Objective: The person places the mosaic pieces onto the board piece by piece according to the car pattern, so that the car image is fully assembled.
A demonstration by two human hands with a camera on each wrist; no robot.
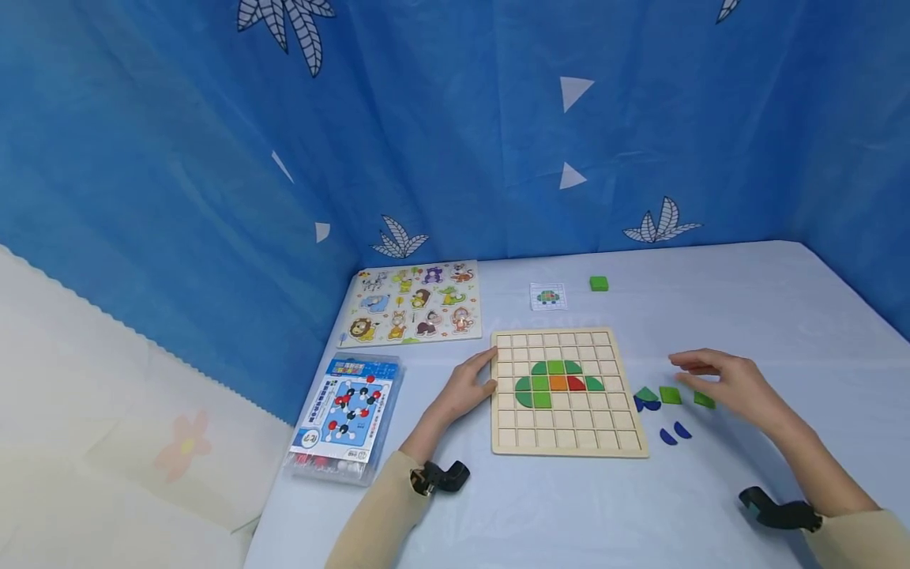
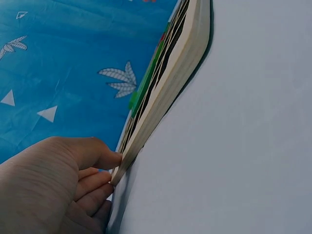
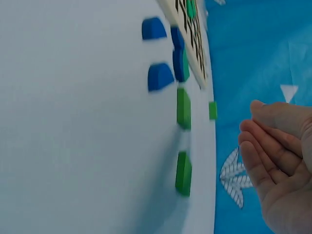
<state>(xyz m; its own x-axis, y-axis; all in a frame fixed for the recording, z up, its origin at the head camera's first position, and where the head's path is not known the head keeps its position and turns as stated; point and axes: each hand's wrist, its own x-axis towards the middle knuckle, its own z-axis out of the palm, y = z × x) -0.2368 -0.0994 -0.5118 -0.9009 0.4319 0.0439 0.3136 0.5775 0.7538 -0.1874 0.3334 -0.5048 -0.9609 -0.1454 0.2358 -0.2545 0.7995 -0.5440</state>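
Observation:
My left hand (image 1: 465, 385) touches the left edge of a square wooden grid board (image 1: 569, 438) with thumb and fingertips, its fingers relaxed. In the left wrist view the thumb and fingers (image 2: 95, 151) meet the board's side. Green, orange and red pieces (image 1: 558, 383) form a shape on the grid. My right hand (image 1: 732, 383) hovers over the table right of the board, fingers loosely bent, holding nothing visible. Near it lie a green square piece (image 1: 670, 395), another green piece (image 1: 704, 401), a green triangle (image 1: 645, 393) and several blue curved pieces (image 1: 668, 437).
Behind the board lie a small pattern card (image 1: 548, 297) and a green block (image 1: 599, 284). An animal puzzle board (image 1: 412, 304) and a boxed molecule model set (image 1: 344, 419) are on the left. A blue curtain (image 1: 498, 142) hangs behind the table.

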